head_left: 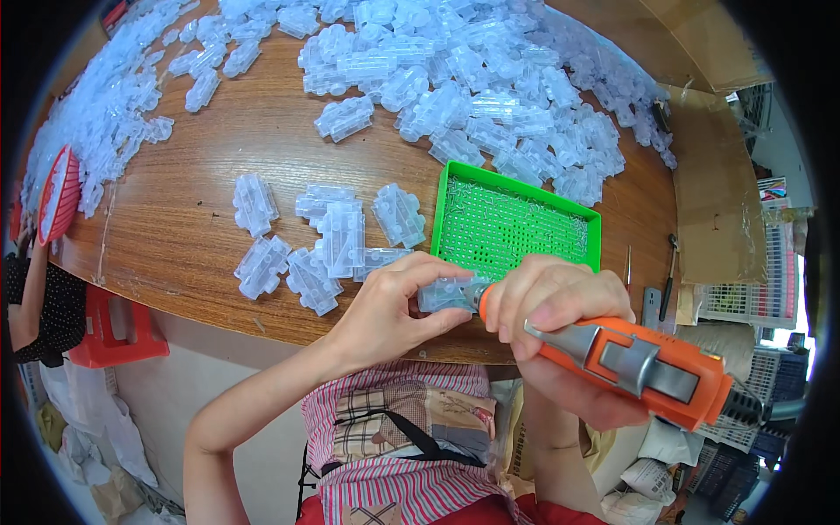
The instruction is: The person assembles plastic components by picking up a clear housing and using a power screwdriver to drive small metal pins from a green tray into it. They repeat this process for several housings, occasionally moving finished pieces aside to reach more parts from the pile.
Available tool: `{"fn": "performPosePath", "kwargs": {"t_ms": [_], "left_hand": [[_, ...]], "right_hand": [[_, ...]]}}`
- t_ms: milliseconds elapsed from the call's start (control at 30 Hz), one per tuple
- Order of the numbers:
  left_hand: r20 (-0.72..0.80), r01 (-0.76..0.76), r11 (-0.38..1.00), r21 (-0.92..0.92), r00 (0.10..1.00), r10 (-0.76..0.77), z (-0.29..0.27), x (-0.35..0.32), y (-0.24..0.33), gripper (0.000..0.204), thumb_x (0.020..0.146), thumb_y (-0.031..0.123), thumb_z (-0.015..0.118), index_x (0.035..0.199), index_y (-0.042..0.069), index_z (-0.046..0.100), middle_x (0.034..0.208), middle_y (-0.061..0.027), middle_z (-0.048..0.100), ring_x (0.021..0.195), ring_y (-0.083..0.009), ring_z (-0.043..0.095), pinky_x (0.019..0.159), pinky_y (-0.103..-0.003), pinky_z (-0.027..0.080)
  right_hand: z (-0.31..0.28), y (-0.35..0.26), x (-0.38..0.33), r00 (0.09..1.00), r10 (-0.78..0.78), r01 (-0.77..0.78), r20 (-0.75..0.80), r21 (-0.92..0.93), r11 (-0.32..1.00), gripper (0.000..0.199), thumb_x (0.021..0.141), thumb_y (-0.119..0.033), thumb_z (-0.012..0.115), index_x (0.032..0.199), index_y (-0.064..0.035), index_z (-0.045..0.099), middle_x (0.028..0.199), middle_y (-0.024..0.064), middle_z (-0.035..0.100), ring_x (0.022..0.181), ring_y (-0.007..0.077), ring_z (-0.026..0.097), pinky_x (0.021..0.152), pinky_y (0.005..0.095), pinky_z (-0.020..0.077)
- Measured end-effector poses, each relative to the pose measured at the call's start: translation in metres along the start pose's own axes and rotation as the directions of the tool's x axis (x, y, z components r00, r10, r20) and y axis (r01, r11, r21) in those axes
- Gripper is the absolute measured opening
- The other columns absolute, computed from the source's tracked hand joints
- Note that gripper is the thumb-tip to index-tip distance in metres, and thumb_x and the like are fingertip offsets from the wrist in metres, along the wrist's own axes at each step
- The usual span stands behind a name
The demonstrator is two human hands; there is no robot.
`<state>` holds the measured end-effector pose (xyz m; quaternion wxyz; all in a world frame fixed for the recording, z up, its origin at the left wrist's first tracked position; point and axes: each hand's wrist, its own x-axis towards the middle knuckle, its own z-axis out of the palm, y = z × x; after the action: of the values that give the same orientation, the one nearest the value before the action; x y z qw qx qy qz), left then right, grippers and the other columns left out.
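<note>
My left hand (398, 302) grips a clear plastic casing (444, 295) at the front edge of the table, thumb below it and fingers above. In my right hand (556, 319) is an orange power screwdriver (652, 372) with a grey lever along its side. Its nose meets the right end of the casing; the tip itself is hidden. Just beyond both hands sits a green perforated tray (596, 241) with many small screws in it. Several more clear casings (343, 236) lie to the left of the tray, some overlapping.
Large heaps of clear casings (472, 79) cover the back of the brown table (184, 219). A pink basket (59, 194) is at the far left, near another person's arm (31, 297) and a red stool (118, 332). Cardboard (713, 175) walls the right side, near a thin screwdriver (627, 267).
</note>
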<state>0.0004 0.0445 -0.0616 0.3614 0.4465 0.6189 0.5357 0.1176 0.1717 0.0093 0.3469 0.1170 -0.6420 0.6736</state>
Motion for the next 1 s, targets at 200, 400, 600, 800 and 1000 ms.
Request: {"fn": "performPosePath", "kwargs": {"t_ms": [200, 400, 600, 800, 1000], "left_hand": [[-0.023, -0.006, 1.0, 0.0, 1.0, 0.006, 0.002, -0.001, -0.007, 0.036, 0.077, 0.014, 0.075, 0.111, 0.007, 0.065, 0.098, -0.0059, 0.062, 0.067, -0.0102, 0.053, 0.053, -0.024, 0.043], [0.002, -0.073, 0.994, 0.079, 0.997, 0.073, 0.002, -0.001, 0.003, 0.037, 0.076, 0.013, 0.075, 0.111, 0.007, 0.064, 0.114, -0.0095, 0.057, 0.073, -0.0135, 0.06, 0.063, -0.027, 0.049], [0.248, -0.273, 0.95, 0.15, 0.941, 0.231, 0.007, -0.005, 0.02, 0.04, 0.083, 0.016, 0.065, 0.119, 0.004, 0.053, 0.146, -0.0166, 0.032, 0.094, -0.0309, 0.063, 0.071, -0.037, 0.055], [0.195, -0.103, 0.992, 0.077, 0.977, 0.086, 0.011, 0.007, 0.01, 0.063, 0.082, 0.017, 0.069, 0.136, 0.002, 0.041, 0.143, -0.0171, 0.037, 0.13, -0.0319, 0.041, 0.101, -0.039, 0.039], [0.21, -0.076, 0.992, 0.105, 0.976, 0.052, 0.01, -0.001, 0.011, 0.056, 0.081, 0.014, 0.071, 0.13, 0.005, 0.046, 0.135, -0.0136, 0.049, 0.119, -0.0272, 0.053, 0.084, -0.032, 0.049]], "right_hand": [[0.005, 0.0, 0.0, 0.993, 0.032, -0.032, -0.117, 0.001, 0.999, 0.083, 0.073, -0.078, 0.053, 0.099, 0.0006, 0.053, 0.066, 0.0038, 0.057, 0.06, 0.0163, 0.053, 0.051, 0.0292, 0.0456], [-0.014, -0.015, 0.016, 0.987, -0.071, 0.073, -0.147, 0.013, 0.997, 0.08, 0.078, -0.075, 0.05, 0.1, 0.0015, 0.053, 0.061, 0.0031, 0.053, 0.058, 0.0146, 0.049, 0.048, 0.0262, 0.0422], [-0.024, 0.001, 0.008, 0.981, 0.041, -0.032, -0.192, 0.051, 0.998, 0.087, 0.075, -0.081, 0.045, 0.102, 0.0009, 0.054, 0.059, 0.0035, 0.049, 0.057, 0.0164, 0.05, 0.046, 0.0292, 0.0413], [-0.036, 0.006, 0.012, 0.982, -0.058, 0.084, -0.178, 0.143, 0.986, 0.094, 0.07, -0.085, 0.045, 0.101, 0.0038, 0.052, 0.062, 0.0054, 0.051, 0.056, 0.0159, 0.049, 0.051, 0.0288, 0.0427], [-0.045, 0.031, -0.005, 0.899, 0.103, -0.132, -0.426, -0.039, 0.99, 0.088, 0.073, -0.084, 0.041, 0.092, 0.0018, 0.053, 0.054, 0.0043, 0.048, 0.048, 0.015, 0.045, 0.045, 0.0284, 0.0396]]}}
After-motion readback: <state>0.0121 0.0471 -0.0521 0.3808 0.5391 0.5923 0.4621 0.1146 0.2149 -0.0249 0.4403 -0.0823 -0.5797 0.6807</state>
